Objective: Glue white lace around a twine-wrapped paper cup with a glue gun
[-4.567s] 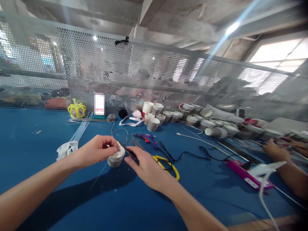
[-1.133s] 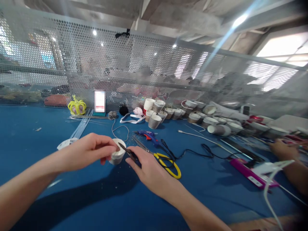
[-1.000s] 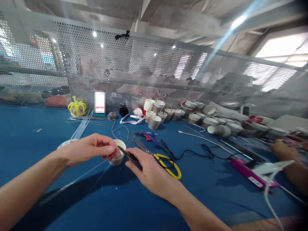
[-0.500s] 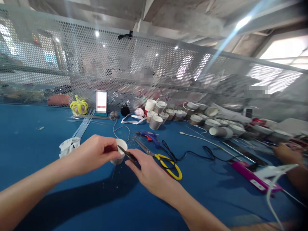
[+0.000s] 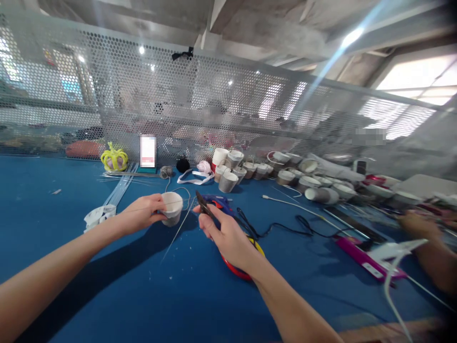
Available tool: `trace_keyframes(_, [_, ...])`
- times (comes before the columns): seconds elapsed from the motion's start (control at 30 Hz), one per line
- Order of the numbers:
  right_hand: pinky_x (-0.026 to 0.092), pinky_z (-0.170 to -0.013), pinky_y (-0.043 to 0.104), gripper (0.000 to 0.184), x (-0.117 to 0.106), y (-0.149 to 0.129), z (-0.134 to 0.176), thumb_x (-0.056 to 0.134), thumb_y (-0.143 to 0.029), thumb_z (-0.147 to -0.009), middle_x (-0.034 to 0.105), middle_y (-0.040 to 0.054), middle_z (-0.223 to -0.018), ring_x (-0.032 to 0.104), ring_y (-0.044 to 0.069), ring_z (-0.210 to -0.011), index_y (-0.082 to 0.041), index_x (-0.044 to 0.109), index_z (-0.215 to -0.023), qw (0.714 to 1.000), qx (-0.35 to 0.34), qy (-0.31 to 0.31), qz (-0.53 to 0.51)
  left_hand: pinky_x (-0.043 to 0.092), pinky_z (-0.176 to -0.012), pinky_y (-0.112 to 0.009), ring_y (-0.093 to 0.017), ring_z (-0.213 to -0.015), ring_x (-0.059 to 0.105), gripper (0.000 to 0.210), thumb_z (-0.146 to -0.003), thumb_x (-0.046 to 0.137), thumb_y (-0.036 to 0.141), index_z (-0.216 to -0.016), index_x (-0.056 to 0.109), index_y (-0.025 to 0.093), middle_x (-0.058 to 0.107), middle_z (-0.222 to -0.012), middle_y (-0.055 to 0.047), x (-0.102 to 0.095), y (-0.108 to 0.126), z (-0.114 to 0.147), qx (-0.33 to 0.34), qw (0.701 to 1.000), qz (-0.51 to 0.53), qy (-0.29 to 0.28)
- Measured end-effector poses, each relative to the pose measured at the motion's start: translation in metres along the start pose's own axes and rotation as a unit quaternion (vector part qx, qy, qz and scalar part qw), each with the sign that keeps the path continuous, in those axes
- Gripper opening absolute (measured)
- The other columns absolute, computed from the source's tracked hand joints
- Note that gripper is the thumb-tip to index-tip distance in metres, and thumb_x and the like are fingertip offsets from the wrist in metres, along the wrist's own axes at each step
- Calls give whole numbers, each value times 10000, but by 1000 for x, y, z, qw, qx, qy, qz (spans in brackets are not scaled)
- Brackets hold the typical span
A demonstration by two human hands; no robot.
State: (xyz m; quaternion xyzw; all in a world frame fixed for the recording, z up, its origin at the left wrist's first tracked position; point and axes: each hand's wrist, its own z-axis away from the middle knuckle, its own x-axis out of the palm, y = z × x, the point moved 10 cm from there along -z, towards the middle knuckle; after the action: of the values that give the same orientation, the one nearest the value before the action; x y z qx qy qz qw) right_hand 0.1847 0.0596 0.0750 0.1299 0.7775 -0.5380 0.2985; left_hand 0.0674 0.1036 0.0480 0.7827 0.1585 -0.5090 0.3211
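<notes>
My left hand (image 5: 146, 212) is closed on the rim of a small pale cup (image 5: 173, 215), wrapped in grey on the outside. The cup stands upright. My right hand (image 5: 224, 233) grips a dark pliers-like tool (image 5: 204, 204), its narrow tip pointing up and left, apart from the cup. A thin strand crosses near the cup and my left hand. Another thin pale strand (image 5: 178, 230) slants between the hands. Scissors with red and yellow handles (image 5: 235, 271) lie partly hidden under my right wrist. A blue glue gun (image 5: 214, 198) lies behind the tool.
Several cups (image 5: 227, 181) stand along the back. White strips (image 5: 100, 216) lie at the left, near a yellow crocheted piece (image 5: 114, 159), a phone (image 5: 148, 151) and a yarn ball (image 5: 166, 172). Cables and a purple power strip (image 5: 367, 259) lie right, beside another person's hand (image 5: 419, 226).
My right hand has drawn the tool out of the cup, up and to the right. My left hand and the cup have shifted slightly up and left; a slanting strand now shows.
</notes>
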Motion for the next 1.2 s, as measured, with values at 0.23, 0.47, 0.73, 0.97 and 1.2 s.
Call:
trace_keyframes(0.23, [422, -610, 251, 255, 14, -2, -2, 373, -353, -904, 578, 34, -773, 530, 126, -648, -171, 526, -995, 999, -19, -30, 19, 446, -729, -305, -183, -836, 569, 294, -814, 511, 282, -1083, 549, 170, 561, -1114, -110, -30, -9, 3, -26, 995, 26, 94])
trace_keyframes(0.47, [438, -781, 288, 218, 18, -20, 2, 411, -290, -898, 628, 65, -981, 579, 170, -891, -175, 544, -1027, 996, -82, -33, 29, 407, -685, -288, -163, -731, 569, 420, -795, 506, 519, -898, 632, 132, 655, -785, -77, 8, 42, 14, -66, 780, 608, -134])
trace_keyframes(0.73, [460, -789, 308, 246, 21, -26, 7, 434, -272, -886, 626, 84, -1033, 585, 183, -915, -169, 531, -1088, 990, -118, -51, 65, 337, -550, -236, -100, -508, 457, 353, -669, 679, 474, -637, 555, 145, 494, -492, 38, 21, 54, 17, -81, 699, 698, -135])
trace_keyframes(0.97, [459, -809, 370, 235, 21, -10, 3, 465, -250, -872, 622, 137, -1031, 589, 234, -938, -121, 546, -1051, 985, -39, -29, 165, 259, -520, -236, -102, -512, 362, 246, -792, 502, 302, -590, 517, 162, 460, -534, 31, -26, 30, 16, -140, 977, 158, 6])
trace_keyframes(1.2, [444, -831, 345, 317, 26, -11, 5, 435, -321, -890, 609, 113, -1072, 569, 209, -974, -140, 524, -1134, 992, -29, -52, 110, 294, -496, -209, -99, -514, 410, 240, -803, 459, 315, -652, 557, 156, 485, -539, 35, -27, 36, 17, -142, 977, 157, 9])
